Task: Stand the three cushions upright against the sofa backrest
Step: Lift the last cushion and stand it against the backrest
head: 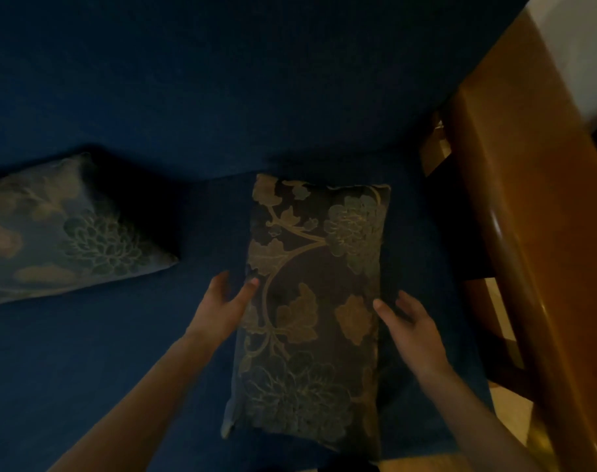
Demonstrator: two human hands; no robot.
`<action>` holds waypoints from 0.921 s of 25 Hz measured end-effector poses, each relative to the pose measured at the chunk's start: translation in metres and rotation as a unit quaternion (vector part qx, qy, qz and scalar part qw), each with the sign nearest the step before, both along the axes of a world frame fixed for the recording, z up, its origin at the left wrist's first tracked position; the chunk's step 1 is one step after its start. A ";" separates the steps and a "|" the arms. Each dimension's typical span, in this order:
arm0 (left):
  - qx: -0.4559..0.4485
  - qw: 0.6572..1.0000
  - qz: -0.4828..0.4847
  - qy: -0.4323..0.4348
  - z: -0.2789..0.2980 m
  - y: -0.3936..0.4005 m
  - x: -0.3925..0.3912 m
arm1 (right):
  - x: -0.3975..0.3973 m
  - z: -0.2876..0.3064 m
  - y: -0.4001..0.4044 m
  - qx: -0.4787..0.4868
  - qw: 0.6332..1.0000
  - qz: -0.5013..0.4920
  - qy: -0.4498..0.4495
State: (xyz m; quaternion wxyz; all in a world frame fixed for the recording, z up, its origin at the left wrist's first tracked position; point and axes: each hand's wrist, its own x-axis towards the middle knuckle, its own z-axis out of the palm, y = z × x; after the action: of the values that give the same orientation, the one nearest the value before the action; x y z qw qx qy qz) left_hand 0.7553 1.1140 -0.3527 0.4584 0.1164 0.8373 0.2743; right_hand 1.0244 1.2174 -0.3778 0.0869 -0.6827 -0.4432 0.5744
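A floral cushion (310, 311) lies flat on the blue sofa (154, 369) seat near its right edge. The left hand (222, 308) and right hand (412, 332), fingers spread open, touch its long sides. A second cushion (68, 226), blurred, seems to lean against the backrest at the left edge.

Second cushion (68, 229) left of cushion (314, 301)

- A wooden armrest (542, 253), orange-brown and glossy, runs slantwise down the right side.
- A pale wall (576, 46) fills the top right corner behind it.
- A strip of light floor (504, 335) shows through the gap beneath the wood, with more at the bottom right.
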 end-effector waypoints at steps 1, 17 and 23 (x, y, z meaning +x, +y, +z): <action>-0.010 1.000 -0.003 -0.004 -0.009 0.004 -0.001 | -0.002 -0.008 0.000 -0.016 1.000 0.003 0.005; -0.054 0.996 0.060 -0.048 -0.076 0.018 0.009 | -0.026 -0.068 0.022 -0.153 0.988 -0.013 0.021; -0.024 0.994 0.083 -0.065 -0.076 0.016 0.006 | -0.028 -0.061 0.023 -0.158 0.986 -0.014 0.048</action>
State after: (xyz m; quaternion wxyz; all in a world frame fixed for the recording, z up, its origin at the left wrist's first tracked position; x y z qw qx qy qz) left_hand 0.7610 1.1296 -0.4282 0.4902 0.0173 0.8187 0.2986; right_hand 0.9965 1.2404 -0.4384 0.0069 -0.6659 -0.3324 0.6678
